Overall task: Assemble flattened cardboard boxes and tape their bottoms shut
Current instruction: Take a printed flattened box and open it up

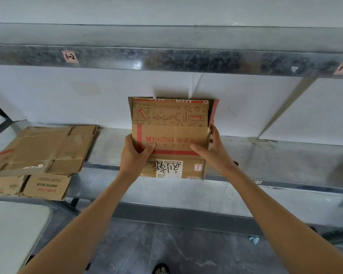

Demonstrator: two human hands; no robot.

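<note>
Galvanized metal shelving [166,60], white wall [67,91], grey marbled floor [176,244].

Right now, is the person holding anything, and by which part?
Yes: the cardboard box on the shelf. The left hand grips its left edge and the right hand its right edge, both thumbs pressed on the folded front flap.

Soft even daylight, bowed edges.

We see the left grip [135,155] and right grip [212,150] bare, forearms [91,214] uncovered, and one foot [161,270] in a dark open sandal.
</note>
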